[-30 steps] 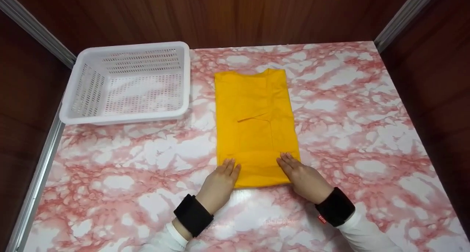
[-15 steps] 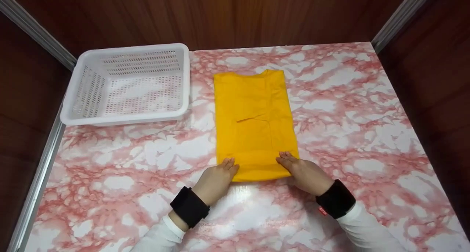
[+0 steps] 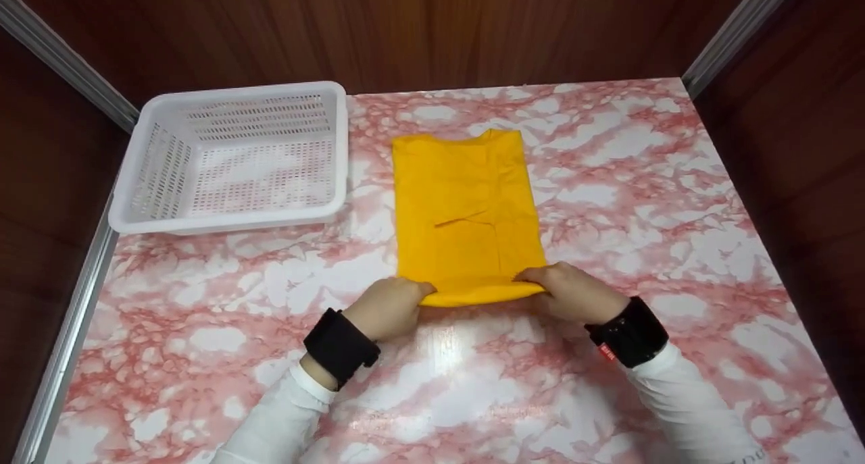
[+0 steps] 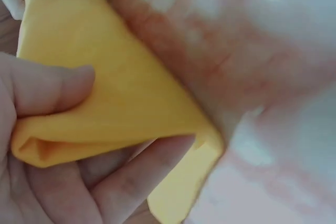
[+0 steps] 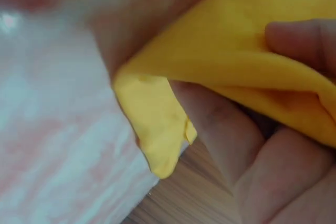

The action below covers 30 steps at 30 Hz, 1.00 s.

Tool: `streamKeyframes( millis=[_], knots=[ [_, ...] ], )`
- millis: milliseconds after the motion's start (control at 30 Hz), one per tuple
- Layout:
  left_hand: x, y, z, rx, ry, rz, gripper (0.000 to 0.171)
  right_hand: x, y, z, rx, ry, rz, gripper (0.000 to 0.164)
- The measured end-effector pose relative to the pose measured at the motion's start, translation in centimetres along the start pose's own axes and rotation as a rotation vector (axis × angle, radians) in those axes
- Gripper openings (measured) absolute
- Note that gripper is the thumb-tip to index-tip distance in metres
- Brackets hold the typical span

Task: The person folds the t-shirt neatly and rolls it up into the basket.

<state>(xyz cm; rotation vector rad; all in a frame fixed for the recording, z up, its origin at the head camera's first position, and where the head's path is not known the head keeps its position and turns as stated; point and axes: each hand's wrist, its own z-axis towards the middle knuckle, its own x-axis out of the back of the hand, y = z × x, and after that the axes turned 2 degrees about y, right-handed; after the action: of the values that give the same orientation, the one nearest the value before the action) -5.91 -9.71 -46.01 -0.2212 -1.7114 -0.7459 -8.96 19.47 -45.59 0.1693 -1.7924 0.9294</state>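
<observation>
A yellow shirt [image 3: 466, 194], folded into a long rectangle with a chest pocket showing, lies in the middle of the table. Its near end is lifted in both hands. My left hand [image 3: 388, 306] pinches the near left corner, thumb on top and fingers beneath, as the left wrist view shows with the folded cloth [image 4: 105, 93] between them. At the near right corner my right hand [image 3: 574, 292] grips the same edge. In the right wrist view its thumb presses the cloth [image 5: 220, 51] from above, with the fingers under the layers.
A white perforated plastic basket [image 3: 230, 221] stands at the back left of the pink-and-white marbled table [image 3: 649, 248]. Dark wooden panels [image 3: 432, 32] rise behind and at both sides, with metal strips [image 3: 743, 32] at the corners.
Both hands have gone from resting flat on the shirt's near end to gripping its corners. That edge has risen and moved away from the person, toward the back.
</observation>
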Motion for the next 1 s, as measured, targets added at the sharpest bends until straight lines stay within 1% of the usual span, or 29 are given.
streamKeyframes(
  millis=[67, 133, 200, 300, 400, 567, 667, 767, 867, 1000],
  knots=[
    [0.9, -0.3, 0.4, 0.017, -0.003, -0.021, 0.021, 0.8, 0.0, 0.5, 0.018, 0.036, 0.004, 0.02],
    [1.7, -0.6, 0.8, 0.03, 0.005, -0.047, 0.016, 1.7, 0.1, 0.9, 0.013, 0.058, 0.001, 0.019],
    [2.4, -1.0, 1.3, 0.031, 0.016, -0.075, 0.009, 2.5, 0.3, 1.3, 0.017, 0.088, -0.023, 0.02],
    [3.2, -1.8, 2.0, 0.029, 0.037, -0.099, 0.006, 3.6, 0.6, 2.0, 0.017, 0.117, -0.03, 0.018],
    [4.0, -2.4, 2.9, 0.034, 0.061, -0.112, 0.009, 4.4, 1.1, 2.9, 0.017, 0.136, -0.036, 0.016],
    [5.1, -3.5, 4.6, 0.089, 0.104, -0.15, 0.023, 5.4, 2.4, 4.6, -0.013, 0.166, -0.065, 0.015],
    [5.3, -4.3, 5.6, 0.142, 0.145, -0.162, 0.03, 5.7, 3.1, 5.7, -0.048, 0.186, -0.073, 0.016],
    [5.1, -5.1, 6.7, 0.209, 0.184, -0.167, 0.031, 5.8, 3.6, 6.9, -0.101, 0.205, -0.066, 0.019],
    [4.7, -5.7, 7.7, 0.27, 0.218, -0.175, 0.032, 5.7, 4.0, 8.0, -0.147, 0.235, -0.072, 0.022],
    [3.9, -6.5, 9.0, 0.336, 0.269, -0.187, 0.031, 5.2, 4.8, 9.4, -0.187, 0.283, -0.094, 0.027]
  ],
)
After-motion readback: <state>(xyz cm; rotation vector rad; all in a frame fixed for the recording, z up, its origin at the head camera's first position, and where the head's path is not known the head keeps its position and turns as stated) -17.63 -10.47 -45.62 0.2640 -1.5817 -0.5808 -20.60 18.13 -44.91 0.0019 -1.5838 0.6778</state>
